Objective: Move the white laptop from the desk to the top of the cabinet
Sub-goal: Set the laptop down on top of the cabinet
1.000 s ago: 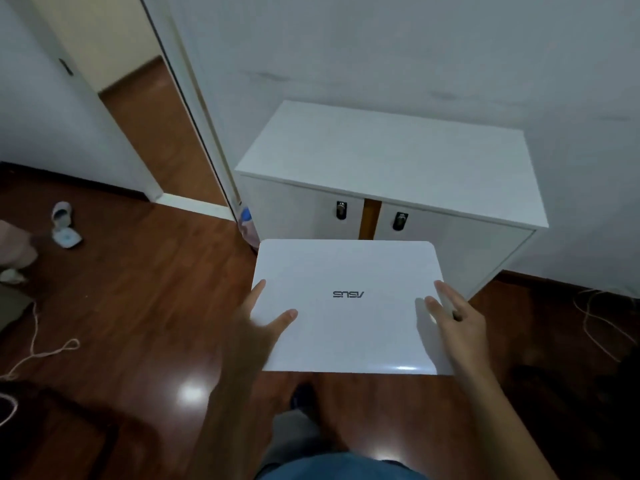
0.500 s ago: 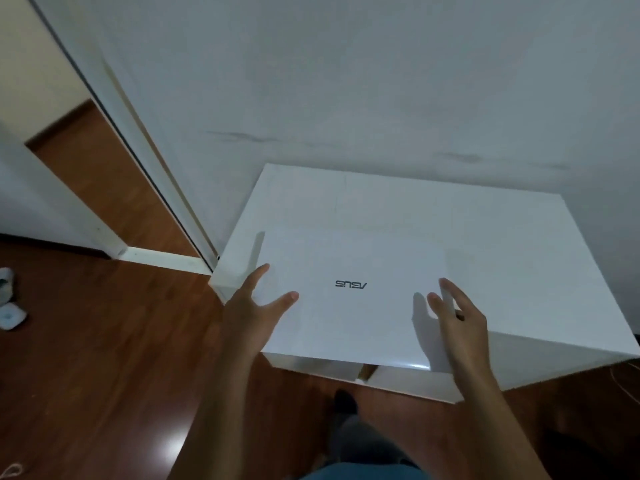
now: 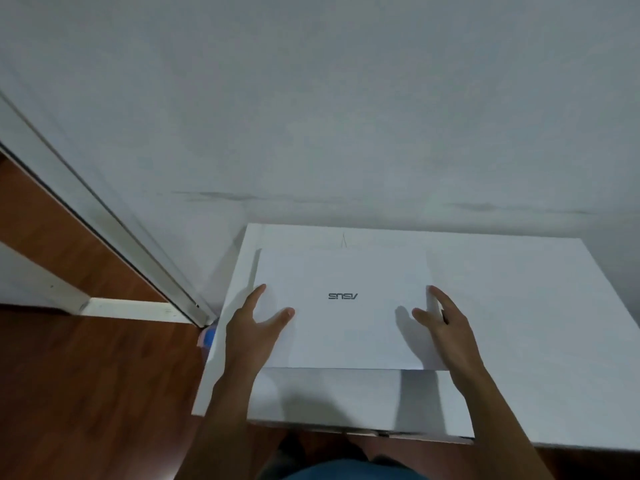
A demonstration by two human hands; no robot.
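The closed white laptop (image 3: pixel 346 323), with a dark logo on its lid, is over the left half of the white cabinet top (image 3: pixel 526 341), level and casting a shadow beneath its near edge. My left hand (image 3: pixel 252 330) grips its left edge with the thumb on the lid. My right hand (image 3: pixel 446 330) grips the right edge the same way. Whether the laptop touches the cabinet top I cannot tell.
A pale wall (image 3: pixel 346 116) rises right behind the cabinet. A white door frame (image 3: pixel 104 216) runs diagonally at the left, with brown wooden floor (image 3: pixel 86 393) below. A small blue object (image 3: pixel 209 336) sits on the floor by the cabinet's left side.
Both hands carried the laptop forward from in front of the cabinet to over its top. The view has closed in on the cabinet, and the laptop is lower over the surface.
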